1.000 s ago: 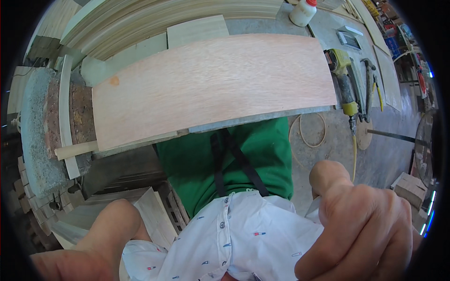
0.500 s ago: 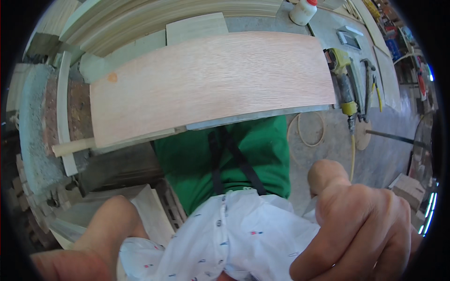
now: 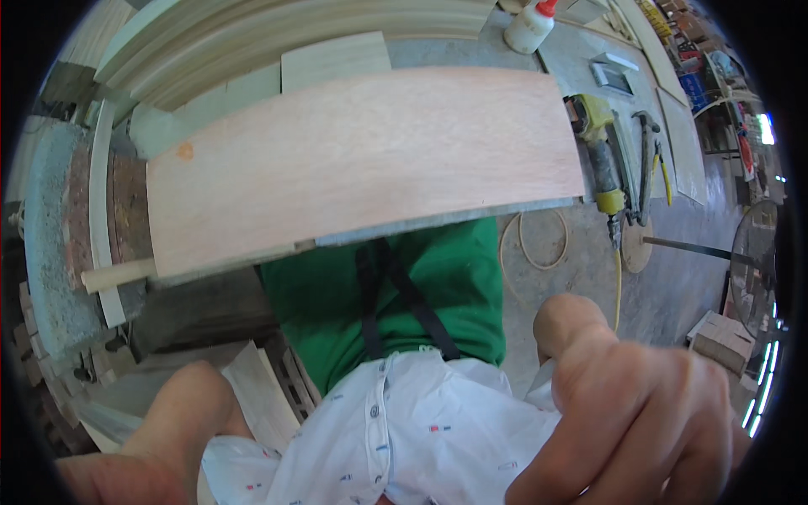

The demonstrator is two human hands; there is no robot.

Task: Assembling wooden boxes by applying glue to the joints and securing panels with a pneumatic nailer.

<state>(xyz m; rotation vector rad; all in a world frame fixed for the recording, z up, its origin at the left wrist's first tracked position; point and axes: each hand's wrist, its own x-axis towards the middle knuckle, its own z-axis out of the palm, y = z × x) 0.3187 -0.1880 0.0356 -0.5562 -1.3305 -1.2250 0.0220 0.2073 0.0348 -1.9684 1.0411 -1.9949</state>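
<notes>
My right hand (image 3: 644,412) is raised close in at the lower right, its fingers bent and pressed together. Their tips run off the lower edge, so whatever they may grip is hidden. At the lower left corner only the wrist and heel of my left hand (image 3: 105,475) show; its fingers are out of sight. Both hands are apart from the pale, reddish plywood panel (image 3: 362,160), which lies flat across the workbench before me. Under its near edge a grey strip (image 3: 446,220) and a wooden batten (image 3: 122,274) stick out.
Right of the panel lie a yellow and black air nailer (image 3: 603,164) with a hose, a hammer (image 3: 646,160) and yellow-handled pliers (image 3: 663,172). A white bottle with a red cap (image 3: 529,32) stands behind. Stacked boards (image 3: 295,29) line the back; bricks (image 3: 130,202) stand left.
The view has shifted slightly, so the panel and tools appear a little further left and lower. Both hands stay raised near the lower corners. The panel remains in place on the bench.
</notes>
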